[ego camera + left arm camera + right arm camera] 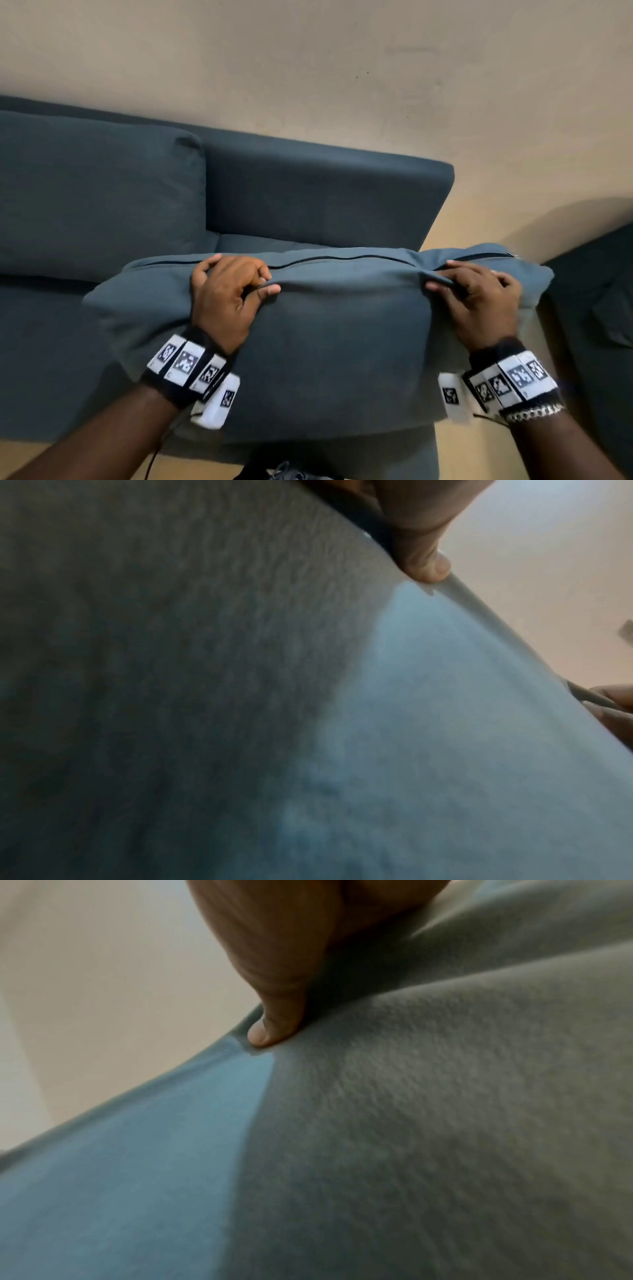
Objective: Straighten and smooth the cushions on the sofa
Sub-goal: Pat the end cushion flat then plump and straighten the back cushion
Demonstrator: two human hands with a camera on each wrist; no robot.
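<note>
A large blue-grey cushion (329, 342) is held up in front of the sofa (325, 198), its zipper edge on top. My left hand (236, 287) grips the cushion's top edge left of centre, fingers curled over the zipper seam and thumb pinching the cloth. My right hand (469, 291) grips the same edge near the right corner, bunching the fabric. In the left wrist view a thumb (424, 564) presses on the cushion (377, 723). The right wrist view shows a thumb (270, 1026) pinching the cushion (411, 1123). Another back cushion (96, 195) leans against the sofa's left backrest.
A beige wall (342, 68) rises behind the sofa. A second dark seat or footstool (596, 308) stands at the right edge. Tan floor (466, 452) shows between the two. Dark shoes (287, 474) appear at the bottom centre.
</note>
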